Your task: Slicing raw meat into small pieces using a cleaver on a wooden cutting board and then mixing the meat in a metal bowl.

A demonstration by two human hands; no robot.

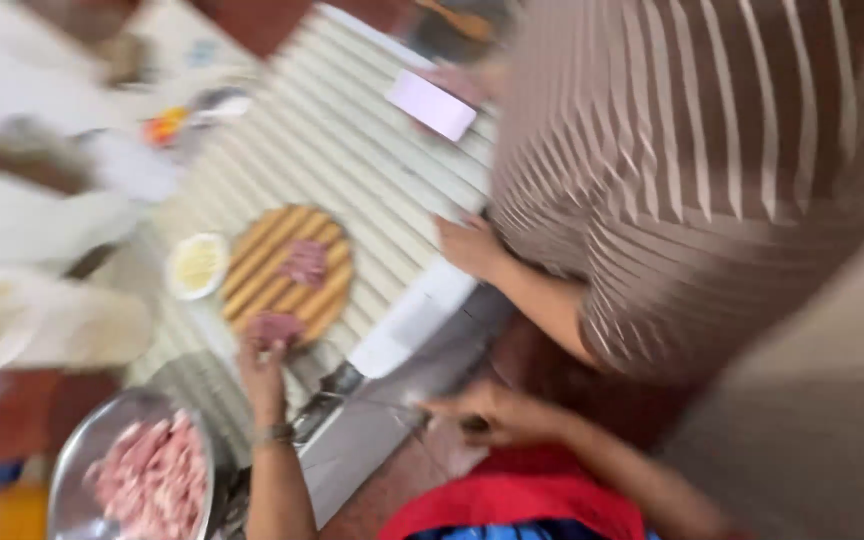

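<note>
The head view is blurred by motion, but the layout reads well enough. A round wooden board point(287, 272) lies on a ribbed white counter point(352, 150), and one slab of pink raw meat point(304, 262) sits near the board's middle. A second piece of meat point(272, 327) lies at the board's near edge, and the person's left hand point(264, 370) is right against it, fingers lying on or around its near side (the blur does not let me say whether they are closed on it or only resting there).

A metal bowl point(77, 470) stands by the counter's near left corner, already well filled with cut pink meat, so I judge the work well under way, with the two pieces on the board still whole.

The right hand point(487, 412) hangs well apart from the board, off the counter's near right edge, curled around something small and dark that I cannot make out. What looks like a big knife point(392, 345) lies along that edge, between the two hands, and neither hand is touching it.

A small white dish point(197, 265) sits just left of the board. Another person in a striped shirt point(692, 170) stands at the far right side, one hand point(470, 245) on the counter's edge.
</note>
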